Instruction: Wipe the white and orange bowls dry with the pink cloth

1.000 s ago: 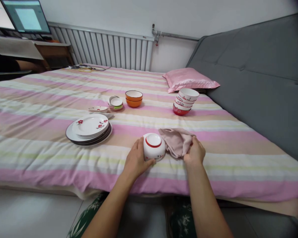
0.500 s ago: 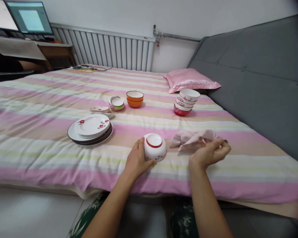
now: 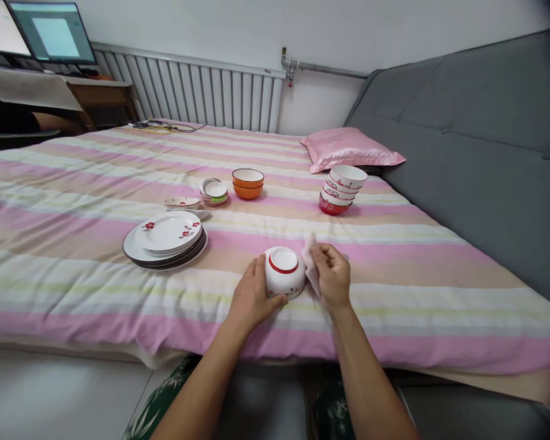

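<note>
- Nearest: person's legs in green leaf-print trousers (image 3: 165, 400), partly hidden by the forearms; pale floor (image 3: 50, 391) to L.
- Bed (image 3: 417, 315) w/ striped cover, pink band along near edge.
- L hand (image 3: 251, 294): clamped on L side of bowl (image 3: 285, 275), thumb along near side, fingers round far L.
- Bowl: upside down nr front of bed, foot w/ red ring facing up, small print nr rim. White otherwise.
- R hand (image 3: 333, 278): fingers curled tight on cloth (image 3: 310, 263), just R of bowl.
- Cloth: pale pink, bunched, up against bowl's R side; rest of it mostly hidden behind R hand.
- Plates (image 3: 168, 233): stacked L of bowl, well apart from it; top one white w/ red flowers, dark rims below.
- Oval dishes (image 3: 182, 201): just behind plates.
- Small dishes (image 3: 215, 190): piled, bit of green among them, btwn oval dishes & orange bowls (image 3: 248, 184), which are 2, nested.
- Bowl stack (image 3: 341, 190): R of those, leaning, red one at bottom, white above.
- Pink pillow (image 3: 352, 148) behind stack, by grey headboard (image 3: 467, 104).
- Cables (image 3: 165, 126) at far L of bed.
- Back: radiator (image 3: 183, 85), pipe (image 3: 330, 68); far L, desk (image 3: 98, 95) w/ 2 monitors (image 3: 52, 33), plus part of another person (image 3: 7, 116).
</note>
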Demonstrator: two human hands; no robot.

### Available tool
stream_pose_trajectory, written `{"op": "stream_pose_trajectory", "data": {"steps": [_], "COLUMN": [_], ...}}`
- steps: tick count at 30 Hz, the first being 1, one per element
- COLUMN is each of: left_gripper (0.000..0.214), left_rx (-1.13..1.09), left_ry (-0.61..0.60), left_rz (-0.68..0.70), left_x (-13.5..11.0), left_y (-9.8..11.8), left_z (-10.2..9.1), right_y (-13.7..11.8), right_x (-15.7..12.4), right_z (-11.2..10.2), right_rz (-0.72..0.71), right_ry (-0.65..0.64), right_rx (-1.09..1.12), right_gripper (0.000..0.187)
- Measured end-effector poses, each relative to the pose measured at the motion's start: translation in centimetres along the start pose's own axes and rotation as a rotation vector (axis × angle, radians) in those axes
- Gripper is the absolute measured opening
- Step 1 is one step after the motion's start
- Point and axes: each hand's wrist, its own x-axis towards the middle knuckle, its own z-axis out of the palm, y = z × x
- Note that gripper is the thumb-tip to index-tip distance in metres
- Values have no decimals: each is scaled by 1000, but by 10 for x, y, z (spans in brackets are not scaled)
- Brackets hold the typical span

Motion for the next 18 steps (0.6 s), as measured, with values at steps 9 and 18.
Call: {"op": "stream_pose_trajectory", "data": {"steps": [9,18], "left_gripper": [75,64], "left_rx": [-23,-46], "left_ry": [21,-1], "left_rz": [76,70], "left_x": [0,0], "left_y": [-5,2], "left_z": [3,-2], "right_y": [-7,1], "right_x": [-22,-37], "right_z": [24,21], "right_rz": [-412,-501], "right_ry": [-428,-447], "right_rx": [-535,-893], "right_gripper": [15,34]}}
